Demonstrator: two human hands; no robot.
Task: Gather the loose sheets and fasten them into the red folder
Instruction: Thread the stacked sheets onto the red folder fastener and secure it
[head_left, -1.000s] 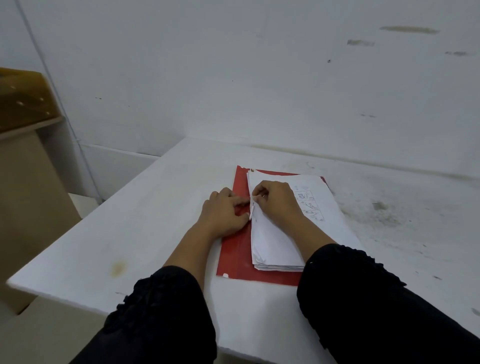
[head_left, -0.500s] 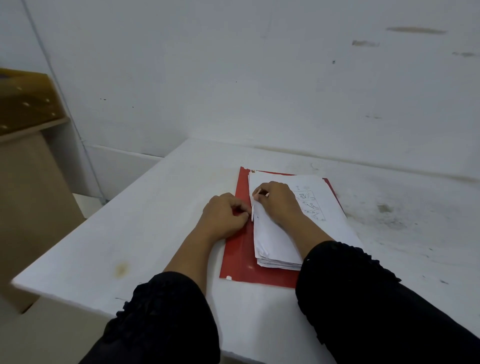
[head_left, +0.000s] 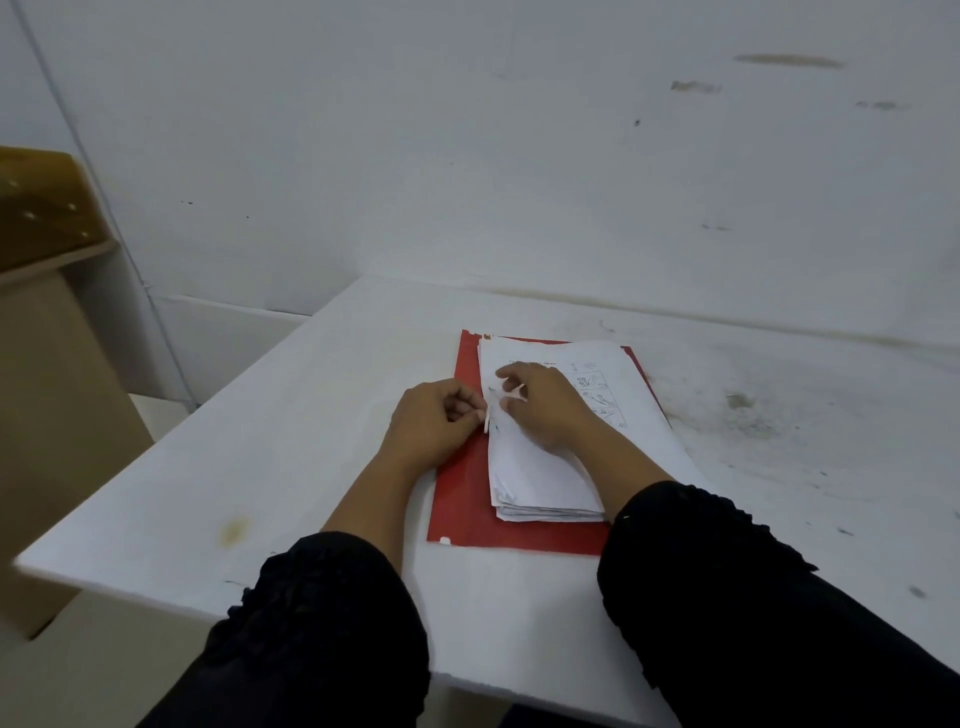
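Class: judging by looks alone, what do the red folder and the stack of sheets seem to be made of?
Red folder: likely thin card or plastic, lying flat with a faint sheen; the look leaves it open. Stack of sheets: matte white paper, with thin layered edges and printed drawings on top.

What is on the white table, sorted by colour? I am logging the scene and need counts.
Red: 1, the red folder.
White: 2, the stack of sheets and the small fastener strip held by the left hand.
Total: 3.
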